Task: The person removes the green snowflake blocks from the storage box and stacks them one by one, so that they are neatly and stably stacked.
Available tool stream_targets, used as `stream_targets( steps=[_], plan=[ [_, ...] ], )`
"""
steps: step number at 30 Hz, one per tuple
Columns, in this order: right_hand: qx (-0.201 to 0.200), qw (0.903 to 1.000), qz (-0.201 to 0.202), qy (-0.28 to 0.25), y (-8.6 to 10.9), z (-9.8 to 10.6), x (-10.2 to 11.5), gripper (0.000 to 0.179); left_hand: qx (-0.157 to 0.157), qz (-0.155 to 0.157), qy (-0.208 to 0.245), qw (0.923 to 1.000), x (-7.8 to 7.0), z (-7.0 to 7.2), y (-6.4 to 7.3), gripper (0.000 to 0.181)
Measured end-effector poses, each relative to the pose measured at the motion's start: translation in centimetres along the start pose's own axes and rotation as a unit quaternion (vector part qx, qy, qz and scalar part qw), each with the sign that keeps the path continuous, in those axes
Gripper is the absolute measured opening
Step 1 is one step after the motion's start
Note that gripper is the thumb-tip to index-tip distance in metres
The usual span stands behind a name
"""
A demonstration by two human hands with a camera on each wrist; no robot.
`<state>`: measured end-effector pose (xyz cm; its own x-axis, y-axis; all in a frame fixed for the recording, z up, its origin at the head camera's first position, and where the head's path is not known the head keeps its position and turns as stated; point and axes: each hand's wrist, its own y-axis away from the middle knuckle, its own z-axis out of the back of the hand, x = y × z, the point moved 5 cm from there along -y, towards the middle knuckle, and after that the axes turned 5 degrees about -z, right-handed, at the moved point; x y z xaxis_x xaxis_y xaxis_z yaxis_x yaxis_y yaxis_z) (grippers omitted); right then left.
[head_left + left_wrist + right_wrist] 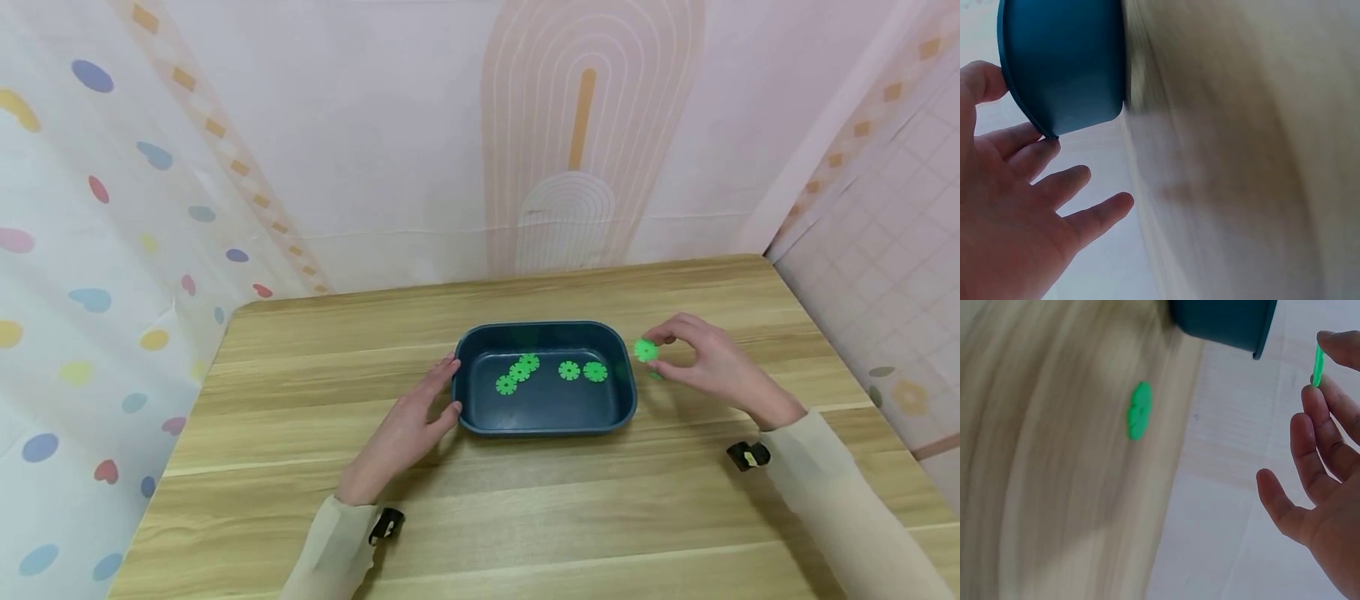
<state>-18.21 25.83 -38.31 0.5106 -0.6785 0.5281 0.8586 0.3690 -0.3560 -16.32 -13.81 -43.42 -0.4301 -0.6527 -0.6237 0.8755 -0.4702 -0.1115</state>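
My right hand pinches a green notched plastic disc between thumb and fingertips, just past the right end of a dark blue rectangular tub. In the right wrist view the pinched disc is seen edge-on, above the table. Another green disc lies on the wood below that hand, mostly hidden in the head view. Several green discs lie inside the tub, some overlapping. At the tub's left end, my left hand touches the rim with thumb and fingertips, its fingers spread and fairly straight.
The tub stands on a light wood-grain table. A pale patterned cloth hangs behind the table and along its sides. Each sleeve cuff has a small black clip beside it.
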Motion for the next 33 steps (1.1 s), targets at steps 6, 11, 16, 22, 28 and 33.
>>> stream_targets(
  steps=[6, 11, 16, 22, 28, 33],
  plan=[
    [0.029, 0.998, -0.056, 0.007, 0.7, 0.0, -1.3, 0.029, 0.005, 0.0, 0.005, 1.0, -0.1, -0.2, 0.0, 0.063],
    [0.058, 0.9936, -0.097, 0.002, 1.2, -0.2, -2.5, 0.029, 0.008, 0.002, 0.005, 1.0, -0.1, -0.3, -0.1, 0.063],
    [0.074, 0.9911, -0.111, -0.001, 1.4, -0.3, -3.3, 0.028, 0.007, 0.0, 0.006, 1.0, -0.2, -0.1, -0.1, 0.063],
    [0.093, 0.9888, -0.116, 0.0, 1.3, -0.5, -3.9, 0.028, 0.004, -0.004, 0.004, 1.0, -0.2, 0.1, 0.0, 0.063],
    [0.115, 0.9854, -0.125, 0.005, 1.4, -1.0, -4.6, 0.028, 0.005, -0.006, 0.005, 1.0, -0.3, 0.2, 0.1, 0.063],
    [0.132, 0.9824, -0.132, -0.002, 1.4, -1.3, -4.9, 0.028, 0.006, -0.001, 0.006, 1.0, -0.3, 0.3, 0.2, 0.063]
  ],
)
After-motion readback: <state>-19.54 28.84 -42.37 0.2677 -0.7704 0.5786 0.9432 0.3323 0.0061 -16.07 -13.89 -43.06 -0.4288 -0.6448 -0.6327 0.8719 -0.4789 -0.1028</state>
